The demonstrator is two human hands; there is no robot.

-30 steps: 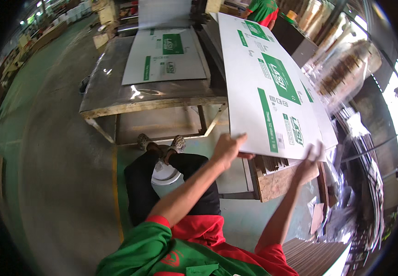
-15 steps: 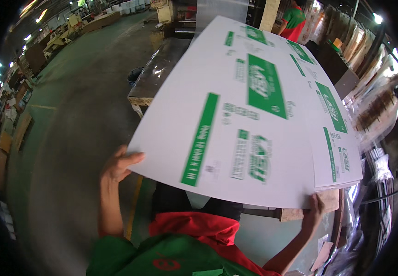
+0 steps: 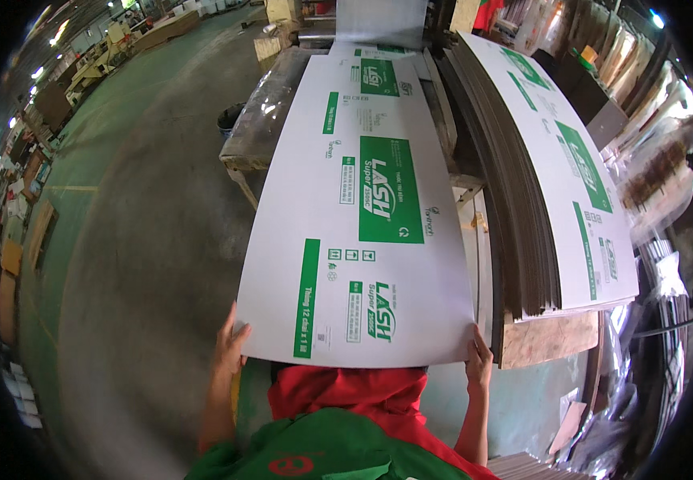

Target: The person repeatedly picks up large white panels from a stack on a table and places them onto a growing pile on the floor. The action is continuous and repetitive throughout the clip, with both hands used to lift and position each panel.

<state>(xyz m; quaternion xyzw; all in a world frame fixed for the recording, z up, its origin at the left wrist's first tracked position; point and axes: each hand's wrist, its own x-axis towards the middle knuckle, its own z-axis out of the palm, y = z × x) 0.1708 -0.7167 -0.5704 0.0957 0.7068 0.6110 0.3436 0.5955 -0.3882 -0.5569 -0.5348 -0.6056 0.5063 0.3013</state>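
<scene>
A long white cardboard sheet point(image 3: 282, 216) with green printed panels stretches away in front of me. My left hand point(image 3: 231, 340) grips its near left corner, thumb on top and the fingers partly hidden below. At the near right corner my right hand point(image 3: 479, 352) pinches the edge, its thumb lying over the rim. The sheet's far end reaches the worktable close to an upright grey metal panel point(image 3: 380, 20). Just right of it, apart from the sheet, rises a tall stack of like cardboard sheets point(image 3: 522, 240), white on top with brown edges.
The stack rests on a wooden base point(image 3: 550, 340). A worn table point(image 3: 254, 152) stands left of the sheet, with a dark bucket point(image 3: 230, 118) beside it. Plastic-wrapped material point(image 3: 658, 184) lines the right side. More brown sheets point(image 3: 526, 466) lie at the lower right.
The sheet has swung left off the stack and come down lower, now pointing straight ahead. Both hands moved with it, still holding its near corners. The stack's side is now uncovered.
</scene>
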